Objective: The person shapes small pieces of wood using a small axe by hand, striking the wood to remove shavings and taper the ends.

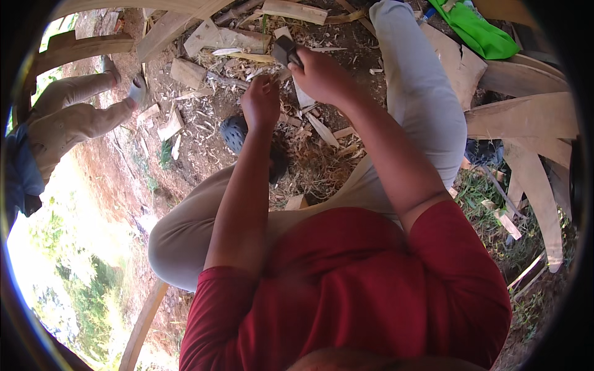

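My right hand [322, 77] is closed around a dark, squared block [284, 51], which sticks out past the fingers toward the far side. Whether it is a tool's head or a loose block, I cannot tell. Just left of it and a little nearer, my left hand [261, 100] has its fingers curled and pinched together. A thin, brownish edge shows between the two hands, too small to make out. Both hands are held above ground strewn with wood shavings [322, 164], between my bent legs.
Wood offcuts [226, 40] lie beyond my hands. Curved planks [526, 117] are stacked at the right, below a bright green bag [476, 31]. A dark perforated shoe [234, 133] is beside my left forearm. Another person's legs [86, 117] stretch in from the left.
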{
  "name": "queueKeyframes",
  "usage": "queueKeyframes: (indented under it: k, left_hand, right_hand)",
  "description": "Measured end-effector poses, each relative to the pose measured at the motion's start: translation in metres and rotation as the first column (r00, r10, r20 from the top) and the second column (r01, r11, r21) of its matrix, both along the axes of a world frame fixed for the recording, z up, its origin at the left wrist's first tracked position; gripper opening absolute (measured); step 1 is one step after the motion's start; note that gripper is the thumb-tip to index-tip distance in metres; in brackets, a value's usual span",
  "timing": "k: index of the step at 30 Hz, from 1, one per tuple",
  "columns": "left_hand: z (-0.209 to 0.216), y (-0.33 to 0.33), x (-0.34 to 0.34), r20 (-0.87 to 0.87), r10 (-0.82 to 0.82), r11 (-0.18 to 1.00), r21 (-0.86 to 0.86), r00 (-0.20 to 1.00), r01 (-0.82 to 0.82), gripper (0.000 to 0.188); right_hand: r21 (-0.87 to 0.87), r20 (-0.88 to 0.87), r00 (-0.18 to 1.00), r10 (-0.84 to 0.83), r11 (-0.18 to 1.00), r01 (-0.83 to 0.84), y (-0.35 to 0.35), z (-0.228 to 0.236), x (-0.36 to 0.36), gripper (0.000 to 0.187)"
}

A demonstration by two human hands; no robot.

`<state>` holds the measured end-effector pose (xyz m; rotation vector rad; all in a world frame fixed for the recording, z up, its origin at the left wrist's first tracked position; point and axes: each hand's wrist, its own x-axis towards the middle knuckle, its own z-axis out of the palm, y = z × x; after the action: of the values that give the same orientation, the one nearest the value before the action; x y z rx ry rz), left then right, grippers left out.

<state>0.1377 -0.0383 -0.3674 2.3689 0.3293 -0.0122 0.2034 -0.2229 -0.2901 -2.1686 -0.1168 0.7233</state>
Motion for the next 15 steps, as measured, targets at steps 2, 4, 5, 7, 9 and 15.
queueKeyframes:
  k: [2, 4, 5, 7, 9, 15]
  left_hand:
    - [0.000, -0.002, 0.000, -0.005, -0.006, 1.000, -0.014, 1.000, 0.006, 0.018]
    - [0.000, 0.006, -0.008, -0.003, -0.003, 0.999, -0.055, 1.000, 0.003, 0.019]
    - [0.002, 0.005, -0.007, -0.068, -0.005, 1.000, 0.016, 0.998, 0.006, 0.021]
    - [0.004, 0.003, -0.002, -0.040, 0.005, 1.000, 0.014, 0.999, -0.004, 0.021]
    - [-0.006, 0.003, -0.006, -0.012, 0.030, 1.000, 0.001, 0.999, -0.030, 0.021]
    - [0.001, 0.000, -0.002, -0.067, -0.019, 0.997, 0.071, 0.998, 0.024, 0.020]
  right_hand:
    - [-0.056, 0.020, 1.000, 0.011, 0.998, -0.010, 0.002, -0.029, -0.010, 0.031]
    - [-0.078, 0.062, 0.998, 0.006, 0.997, -0.001, 0.002, -0.037, -0.008, 0.032]
    - [-0.071, 0.087, 0.996, -0.006, 0.997, 0.013, 0.003, -0.036, -0.009, 0.033]
    - [-0.050, 0.122, 0.992, -0.012, 0.999, 0.018, 0.005, -0.019, -0.009, 0.033]
    - [-0.053, 0.102, 0.994, 0.033, 0.998, -0.028, 0.007, -0.004, -0.006, 0.032]
    - [-0.064, 0.137, 0.990, 0.039, 0.997, -0.030, 0.005, -0.020, -0.010, 0.029]
